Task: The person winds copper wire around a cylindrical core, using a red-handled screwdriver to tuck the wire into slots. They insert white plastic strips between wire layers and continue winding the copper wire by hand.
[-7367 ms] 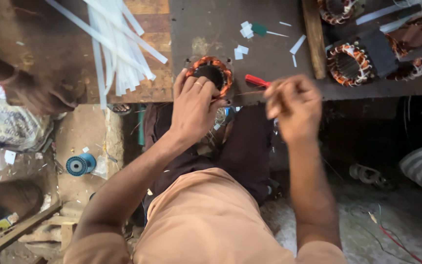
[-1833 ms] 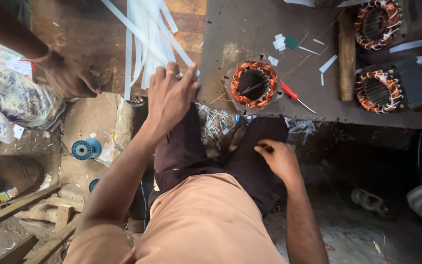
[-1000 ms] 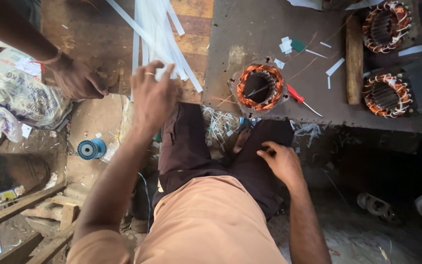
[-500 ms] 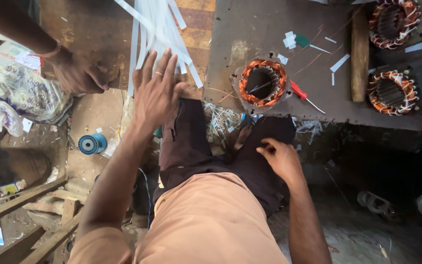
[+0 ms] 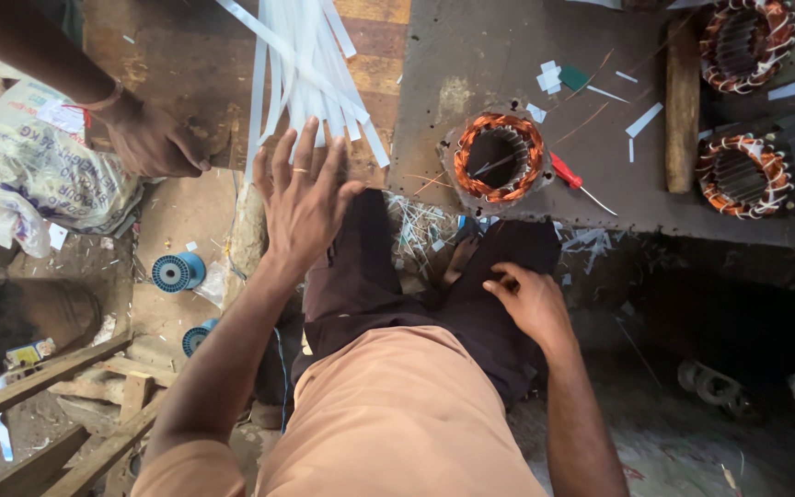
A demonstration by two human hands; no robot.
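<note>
The bundle of long white plastic strips [image 5: 310, 64] runs off the top edge, its near ends hidden behind the left hand [image 5: 301, 198], which is spread open and grips nothing. The right hand [image 5: 531, 299] rests loosely curled and empty on the dark-trousered thigh. Another person's hand [image 5: 154, 138] rests on the wooden bench [image 5: 186, 55]; a copper-wound round motor stator [image 5: 499, 156] and red-handled screwdriver [image 5: 577, 181] lie nearby.

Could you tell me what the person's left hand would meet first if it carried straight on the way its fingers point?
Most likely the bundle of white strips: the left hand is spread open, fingers pointing up the picture at their near ends. Whether the fingertips already touch them is unclear.
</note>
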